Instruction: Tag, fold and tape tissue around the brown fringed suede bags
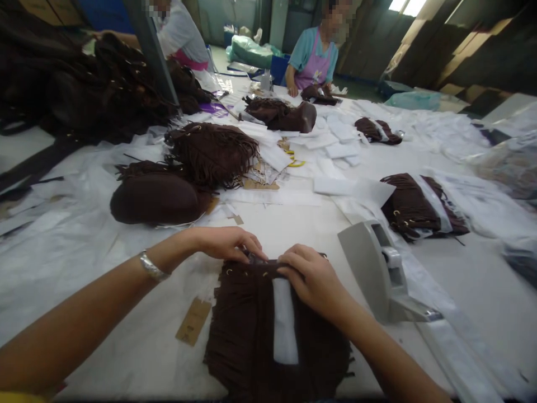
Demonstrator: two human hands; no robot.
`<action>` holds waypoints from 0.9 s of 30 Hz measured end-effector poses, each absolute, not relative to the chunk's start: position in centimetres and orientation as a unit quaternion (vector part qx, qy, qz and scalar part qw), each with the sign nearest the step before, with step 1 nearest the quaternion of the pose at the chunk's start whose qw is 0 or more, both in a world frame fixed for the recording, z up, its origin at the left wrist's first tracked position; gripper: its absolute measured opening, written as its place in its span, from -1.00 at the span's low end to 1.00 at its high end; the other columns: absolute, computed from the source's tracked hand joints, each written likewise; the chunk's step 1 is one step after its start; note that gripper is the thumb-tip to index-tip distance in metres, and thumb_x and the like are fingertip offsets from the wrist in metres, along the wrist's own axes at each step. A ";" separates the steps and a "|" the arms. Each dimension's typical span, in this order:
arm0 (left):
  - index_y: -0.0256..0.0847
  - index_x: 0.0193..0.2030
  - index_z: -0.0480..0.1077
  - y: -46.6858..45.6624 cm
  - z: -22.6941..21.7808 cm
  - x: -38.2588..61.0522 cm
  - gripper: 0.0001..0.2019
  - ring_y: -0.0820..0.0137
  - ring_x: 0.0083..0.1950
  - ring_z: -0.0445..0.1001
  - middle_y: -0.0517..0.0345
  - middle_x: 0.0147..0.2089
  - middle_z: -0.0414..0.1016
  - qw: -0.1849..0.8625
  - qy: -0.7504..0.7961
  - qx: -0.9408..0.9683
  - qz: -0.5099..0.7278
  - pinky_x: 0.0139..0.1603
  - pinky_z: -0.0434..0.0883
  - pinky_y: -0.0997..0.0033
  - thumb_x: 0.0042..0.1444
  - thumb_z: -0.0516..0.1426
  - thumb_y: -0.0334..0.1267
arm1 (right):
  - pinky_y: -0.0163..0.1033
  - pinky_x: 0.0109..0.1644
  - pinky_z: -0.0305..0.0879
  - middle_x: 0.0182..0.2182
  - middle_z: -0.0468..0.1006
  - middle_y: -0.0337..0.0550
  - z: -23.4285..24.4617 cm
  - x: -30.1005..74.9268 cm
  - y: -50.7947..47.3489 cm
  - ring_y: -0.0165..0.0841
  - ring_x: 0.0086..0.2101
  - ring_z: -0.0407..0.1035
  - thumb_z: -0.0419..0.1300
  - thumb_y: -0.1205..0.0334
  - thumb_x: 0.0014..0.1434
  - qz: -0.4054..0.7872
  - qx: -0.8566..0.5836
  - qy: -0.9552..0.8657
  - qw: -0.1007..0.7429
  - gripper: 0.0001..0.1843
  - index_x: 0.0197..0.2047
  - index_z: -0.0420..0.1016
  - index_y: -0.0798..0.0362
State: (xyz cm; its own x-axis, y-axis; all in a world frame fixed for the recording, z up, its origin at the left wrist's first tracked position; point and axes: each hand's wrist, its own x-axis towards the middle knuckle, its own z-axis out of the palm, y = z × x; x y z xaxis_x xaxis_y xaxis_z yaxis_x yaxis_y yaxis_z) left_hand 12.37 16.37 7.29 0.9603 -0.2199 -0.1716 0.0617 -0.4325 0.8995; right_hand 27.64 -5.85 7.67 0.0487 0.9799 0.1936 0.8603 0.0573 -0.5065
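A dark brown fringed bag (247,330) lies flat before me at the table's near edge, its top pointing away. Down its front runs a white strip (285,324), and small metal eyelets line the upper edge. My left hand (229,243) pinches the top edge from the far side, left of the middle. Bent over the same edge are the fingers of my right hand (312,277), gripping it just right of the left hand. Whatever lies under the fingertips is hidden. A brown card tag (193,322) rests beside the bag's left side.
A grey tape dispenser (369,268) stands right of the bag. Several more brown bags, including a round-bottomed one (153,198) and a wrapped one (419,204), lie around. White sheets (339,148) cover the middle. A dark pile (75,84) fills the left. Two people work across the table.
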 end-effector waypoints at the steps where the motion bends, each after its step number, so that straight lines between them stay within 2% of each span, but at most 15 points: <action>1: 0.03 -0.03 0.60 16.3 7.6 12.7 -0.67 0.26 0.01 0.54 0.17 0.00 0.61 0.546 -0.050 0.823 -0.151 0.10 0.39 0.38 0.04 0.26 -0.32 | -0.20 -0.06 0.29 -0.25 0.52 -0.14 7.6 27.5 -5.9 -0.32 -0.20 0.40 0.09 0.26 0.36 0.105 -0.673 -0.681 0.268 -0.84 -0.13 0.50 0.00; 3: 0.02 -0.23 0.64 16.2 8.1 13.4 -0.75 0.27 -0.16 0.56 0.26 -0.17 0.66 0.586 -0.047 0.786 -0.193 -0.06 0.47 0.40 -0.07 0.30 -0.36 | -0.18 -0.04 0.28 -0.23 0.52 -0.13 7.4 27.3 -6.0 -0.30 -0.19 0.39 0.07 0.26 0.36 0.089 -0.672 -0.682 0.276 -0.83 -0.12 0.50 0.00; 5: -0.04 -0.40 0.63 16.0 8.4 14.1 -0.87 0.32 -0.34 0.52 0.32 -0.40 0.62 0.612 -0.051 0.746 -0.258 -0.25 0.49 0.43 -0.13 0.32 -0.36 | -0.18 -0.05 0.28 -0.23 0.52 -0.12 7.0 27.3 -5.9 -0.30 -0.19 0.39 0.07 0.26 0.37 0.084 -0.677 -0.677 0.276 -0.83 -0.12 0.49 0.00; 7: -0.10 -0.44 0.60 15.9 8.4 14.5 -0.97 0.38 -0.44 0.46 0.33 -0.51 0.55 0.620 -0.051 0.720 -0.308 -0.35 0.45 0.46 -0.08 0.32 -0.30 | -0.18 -0.06 0.28 -0.23 0.52 -0.12 6.5 27.5 -5.8 -0.29 -0.19 0.39 0.07 0.26 0.37 0.081 -0.690 -0.666 0.273 -0.83 -0.11 0.49 0.00; 9: -0.11 -0.26 0.61 15.7 8.3 14.6 -0.86 0.39 -0.39 0.48 0.28 -0.40 0.59 0.639 -0.019 0.708 -0.301 -0.30 0.44 0.46 0.07 0.26 -0.17 | -0.18 -0.07 0.29 -0.24 0.53 -0.12 6.0 27.8 -5.7 -0.28 -0.20 0.39 0.08 0.24 0.37 0.079 -0.707 -0.651 0.264 -0.83 -0.11 0.50 0.00; 12: -0.02 0.08 0.48 14.6 7.9 13.7 -0.64 0.35 -0.18 0.54 0.18 -0.10 0.62 0.643 0.065 0.736 -0.200 -0.11 0.44 0.39 0.28 0.05 0.04 | -0.18 -0.06 0.31 -0.25 0.55 -0.13 5.3 28.3 -5.6 -0.28 -0.21 0.41 0.08 0.21 0.37 0.075 -0.725 -0.639 0.246 -0.82 -0.13 0.51 -0.01; 15: -0.08 0.03 0.49 12.3 7.3 11.8 -0.60 0.28 0.00 0.49 0.09 -0.01 0.56 0.487 0.129 0.860 -0.084 0.08 0.37 0.30 0.30 0.01 0.09 | -0.17 -0.04 0.31 -0.21 0.58 -0.10 4.9 28.7 -5.5 -0.27 -0.17 0.43 0.08 0.20 0.37 0.056 -0.735 -0.630 0.244 -0.82 -0.15 0.51 0.00; 17: -0.12 -0.03 0.50 10.5 6.6 10.3 -0.59 0.21 0.04 0.45 0.02 -0.02 0.54 0.362 0.192 0.912 -0.013 0.11 0.36 0.23 0.25 0.06 0.12 | -0.16 -0.02 0.30 -0.18 0.60 -0.10 4.7 28.8 -5.5 -0.26 -0.15 0.45 0.08 0.19 0.37 0.047 -0.740 -0.624 0.246 -0.82 -0.14 0.50 0.01; 19: -0.13 0.01 0.48 9.3 5.9 8.9 -0.58 0.18 0.06 0.44 0.00 0.00 0.53 0.313 0.240 0.919 0.026 0.10 0.37 0.19 0.22 0.11 0.12 | -0.15 -0.02 0.27 -0.19 0.61 -0.11 4.5 28.7 -5.5 -0.26 -0.16 0.45 0.07 0.19 0.38 0.044 -0.742 -0.622 0.247 -0.82 -0.13 0.49 0.02; 22: -0.12 0.05 0.45 8.9 5.4 8.0 -0.60 0.22 0.04 0.47 0.04 0.02 0.55 0.356 0.244 0.901 0.037 0.09 0.37 0.25 0.19 0.17 0.07 | -0.15 -0.02 0.24 -0.21 0.61 -0.11 4.3 28.5 -5.5 -0.26 -0.17 0.46 0.06 0.19 0.39 0.041 -0.738 -0.625 0.253 -0.81 -0.15 0.48 0.03; 27: -0.21 -0.12 0.51 11.0 5.8 8.7 -0.64 0.31 -0.12 0.50 0.10 -0.14 0.58 0.509 0.112 0.851 -0.063 -0.05 0.39 0.40 0.26 0.09 0.04 | -0.17 -0.02 0.22 -0.26 0.61 -0.14 4.2 28.1 -5.4 -0.28 -0.21 0.44 0.06 0.21 0.39 0.042 -0.721 -0.642 0.256 -0.81 -0.19 0.47 0.03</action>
